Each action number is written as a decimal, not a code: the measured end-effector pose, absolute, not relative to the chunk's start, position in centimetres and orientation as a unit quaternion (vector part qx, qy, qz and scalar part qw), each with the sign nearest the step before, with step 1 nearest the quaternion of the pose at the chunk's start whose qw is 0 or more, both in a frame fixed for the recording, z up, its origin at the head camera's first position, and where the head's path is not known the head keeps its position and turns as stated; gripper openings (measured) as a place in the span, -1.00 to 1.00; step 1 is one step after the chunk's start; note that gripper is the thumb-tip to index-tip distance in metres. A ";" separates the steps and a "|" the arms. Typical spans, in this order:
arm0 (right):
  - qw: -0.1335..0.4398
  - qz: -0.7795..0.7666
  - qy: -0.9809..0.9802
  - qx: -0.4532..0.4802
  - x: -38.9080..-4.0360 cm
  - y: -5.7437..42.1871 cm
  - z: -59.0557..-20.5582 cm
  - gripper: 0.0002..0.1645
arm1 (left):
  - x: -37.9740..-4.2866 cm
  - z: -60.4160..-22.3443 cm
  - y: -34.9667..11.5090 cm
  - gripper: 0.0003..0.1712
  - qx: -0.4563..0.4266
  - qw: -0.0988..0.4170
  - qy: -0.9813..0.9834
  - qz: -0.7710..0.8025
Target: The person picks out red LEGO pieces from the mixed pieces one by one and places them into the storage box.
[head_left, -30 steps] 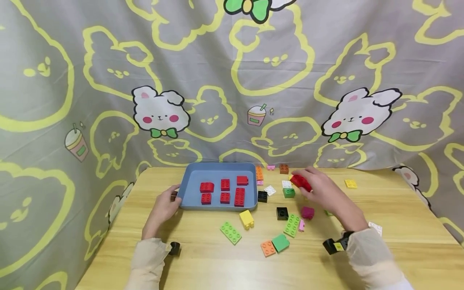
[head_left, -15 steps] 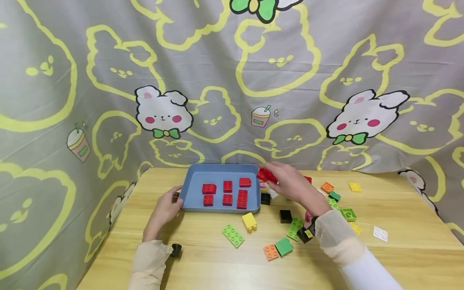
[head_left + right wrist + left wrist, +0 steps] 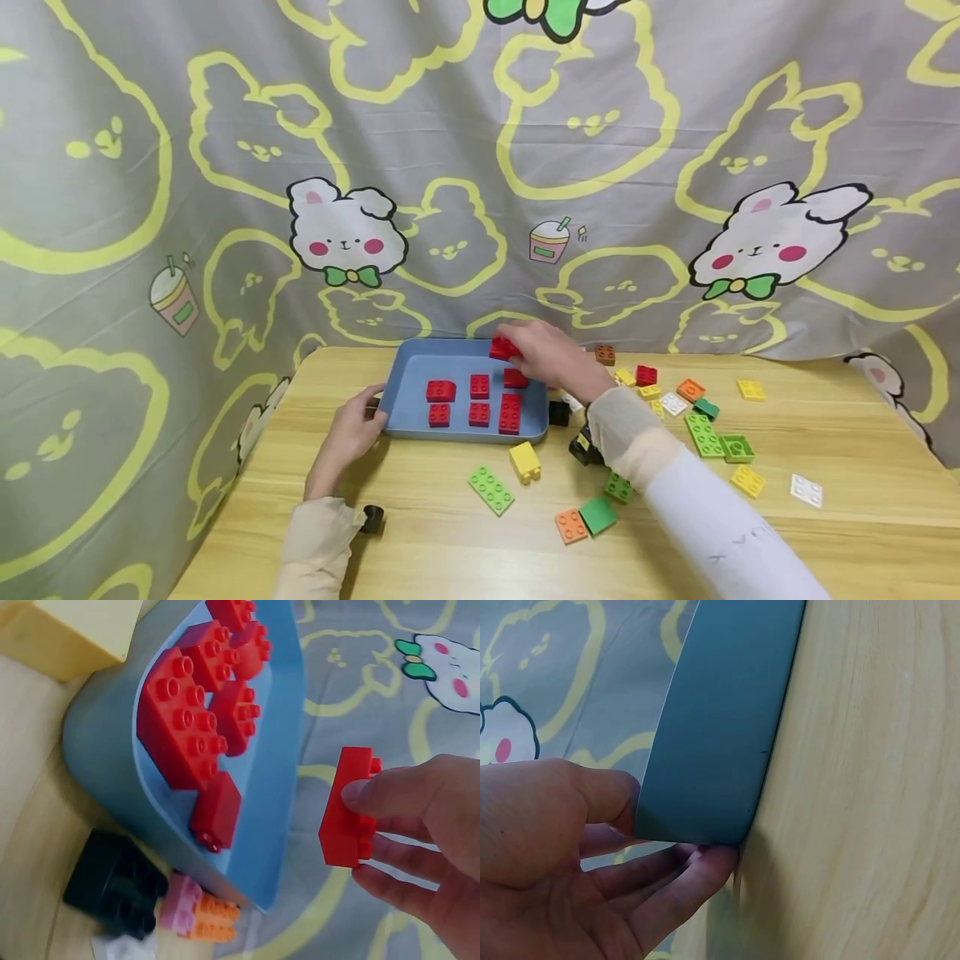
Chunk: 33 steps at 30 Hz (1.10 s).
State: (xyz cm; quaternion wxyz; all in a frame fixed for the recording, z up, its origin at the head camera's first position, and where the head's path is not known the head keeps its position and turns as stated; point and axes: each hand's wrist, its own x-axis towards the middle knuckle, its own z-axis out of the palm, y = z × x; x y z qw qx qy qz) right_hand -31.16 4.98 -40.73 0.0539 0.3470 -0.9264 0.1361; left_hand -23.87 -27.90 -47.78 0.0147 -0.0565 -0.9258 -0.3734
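My left hand (image 3: pixel 356 429) grips the left end of the blue-grey tray (image 3: pixel 459 364), its thumb at the rim and fingertips against the outer wall (image 3: pixel 709 735) in the left wrist view. Over the tray's back right corner, my right hand (image 3: pixel 553 360) pinches a red building brick (image 3: pixel 502 347) between thumb and fingers. The right wrist view shows this held brick (image 3: pixel 343 814) above rim height with its studs toward the fingers. Inside the tray lie several other red bricks, among them a long one (image 3: pixel 510 414) with two rows of studs and one lying on its side (image 3: pixel 217 810).
Loose bricks spread right of the tray: a black one (image 3: pixel 558 413) beside its wall, a red one (image 3: pixel 647 375), lime green ones (image 3: pixel 702 435) and a white plate (image 3: pixel 806 490). In front are a yellow brick (image 3: pixel 525 461) and a lime plate (image 3: pixel 491 490). A patterned curtain (image 3: pixel 465 167) hangs behind.
My right hand has carried the red brick leftward from among the loose bricks to over the tray's back right corner. My left hand has kept its grip on the tray.
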 end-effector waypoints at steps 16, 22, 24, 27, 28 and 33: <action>0.041 0.042 -0.920 0.388 -33.6 -0.9 -44.6 -0.54 | -23.1 -48.5 -28.2 -0.44 -0.040 0.019 -0.926 -0.375; 0.046 0.009 -0.921 0.386 -34.1 -1.5 -44.9 -0.69 | -23.3 -48.1 -28.0 -0.44 -0.041 0.029 -0.925 -0.376; 0.040 0.002 -0.923 0.383 -34.2 -1.6 -44.9 -0.74 | -23.5 -48.0 -27.9 -0.44 -0.045 0.029 -0.924 -0.378; 0.032 -0.001 -0.925 0.379 -34.4 -1.6 -45.0 -0.79 | -23.6 -47.9 -27.7 -0.44 -0.047 0.027 -0.923 -0.380; 0.029 -0.003 -0.926 0.376 -34.5 -1.5 -45.1 -0.80 | -23.6 -47.8 -27.7 -0.44 -0.047 0.027 -0.923 -0.380; 0.023 0.002 -0.929 0.369 -34.8 -1.3 -45.7 -0.81 | -23.6 -47.9 -27.5 -0.44 -0.049 0.030 -0.923 -0.380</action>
